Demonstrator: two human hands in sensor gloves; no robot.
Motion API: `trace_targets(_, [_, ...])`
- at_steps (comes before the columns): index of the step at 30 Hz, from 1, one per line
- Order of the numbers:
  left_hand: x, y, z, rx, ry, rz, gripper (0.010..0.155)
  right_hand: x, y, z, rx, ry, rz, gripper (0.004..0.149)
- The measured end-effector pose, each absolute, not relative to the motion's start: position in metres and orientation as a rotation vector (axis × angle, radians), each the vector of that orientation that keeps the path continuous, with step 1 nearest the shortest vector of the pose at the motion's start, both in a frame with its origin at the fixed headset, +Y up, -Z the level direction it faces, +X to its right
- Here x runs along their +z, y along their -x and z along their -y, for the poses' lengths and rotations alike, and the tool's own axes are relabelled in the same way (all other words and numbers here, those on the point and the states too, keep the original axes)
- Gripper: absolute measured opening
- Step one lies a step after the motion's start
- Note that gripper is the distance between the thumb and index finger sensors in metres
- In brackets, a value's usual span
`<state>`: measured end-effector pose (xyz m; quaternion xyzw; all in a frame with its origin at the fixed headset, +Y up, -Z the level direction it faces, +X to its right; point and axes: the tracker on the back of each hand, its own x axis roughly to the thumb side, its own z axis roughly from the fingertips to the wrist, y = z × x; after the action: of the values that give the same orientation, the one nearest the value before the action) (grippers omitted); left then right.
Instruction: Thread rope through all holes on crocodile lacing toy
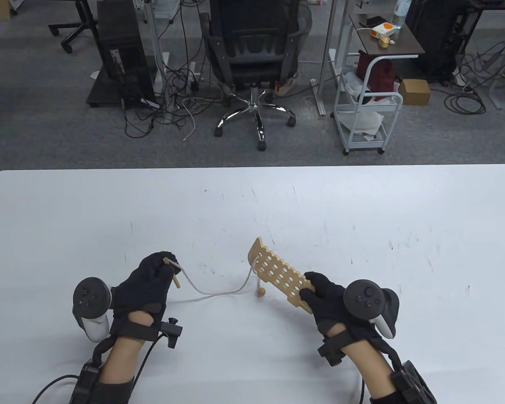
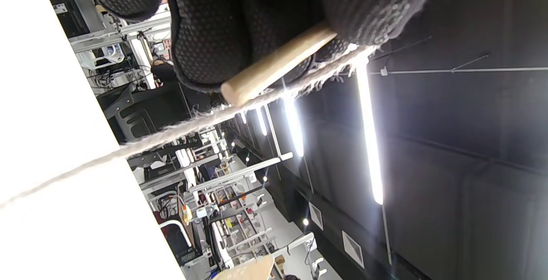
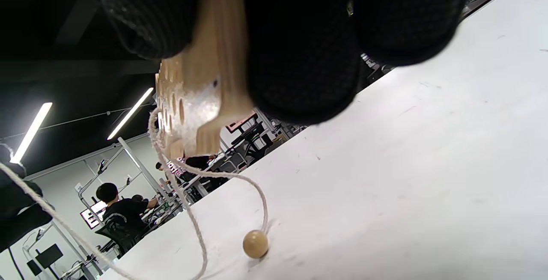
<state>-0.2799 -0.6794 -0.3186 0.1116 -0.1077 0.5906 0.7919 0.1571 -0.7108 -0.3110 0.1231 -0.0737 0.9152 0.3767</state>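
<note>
The right hand (image 1: 334, 301) is holding the wooden crocodile board (image 1: 277, 273) by one end, with its fingers curled around it, and is lifting the board up off the white table (image 1: 362, 210) so it is tilting in the air. The left hand (image 1: 145, 288) is pinching the little wooden needle (image 1: 176, 281) at the end of the rope (image 1: 214, 290), with its fingers bent tight around it. The rope is going through a hole near the far end of the board and is hanging in a loose curve between the board and the left hand. A round wooden bead (image 1: 259, 292) is sitting on the table under the board, at the other end of the rope, as the right wrist view is showing. It looks like only one hole is having rope in it so far, though the underside of the board is hard to see. Many holes are looking empty, in rows along the board. So the job is only just beginning, and nearly all the threading is still waiting to be done.
</note>
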Motion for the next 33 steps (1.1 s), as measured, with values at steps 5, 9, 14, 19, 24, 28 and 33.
trace_targets(5, [-0.319, 0.274, 0.681, 1.252, -0.228, 0.246, 0.057, -0.307, -0.149, 0.71, 2.343, -0.359, 0.18, 0.049])
trace_targets(9, [-0.319, 0.27, 0.682, 1.229, -0.228, 0.267, 0.06, -0.303, -0.142, 0.708, 2.348, -0.395, 0.174, 0.049])
trace_targets(14, [-0.318, 0.267, 0.682, 1.193, -0.24, 0.279, 0.053, -0.297, -0.131, 0.707, 2.35, -0.446, 0.163, 0.049])
trace_targets(19, [-0.319, 0.264, 0.682, 1.173, -0.24, 0.302, 0.048, -0.293, -0.124, 0.707, 2.355, -0.486, 0.151, 0.049])
trace_targets(24, [-0.316, 0.256, 0.681, 1.115, -0.252, 0.345, 0.047, -0.291, -0.119, 0.708, 2.341, -0.506, 0.13, 0.049])
trace_targets(28, [-0.314, 0.252, 0.681, 1.068, -0.274, 0.365, 0.047, -0.291, -0.117, 0.709, 2.315, -0.509, 0.11, 0.049])
trace_targets(33, [-0.312, 0.246, 0.681, 1.048, -0.282, 0.383, 0.046, -0.29, -0.115, 0.71, 2.271, -0.515, 0.081, 0.049])
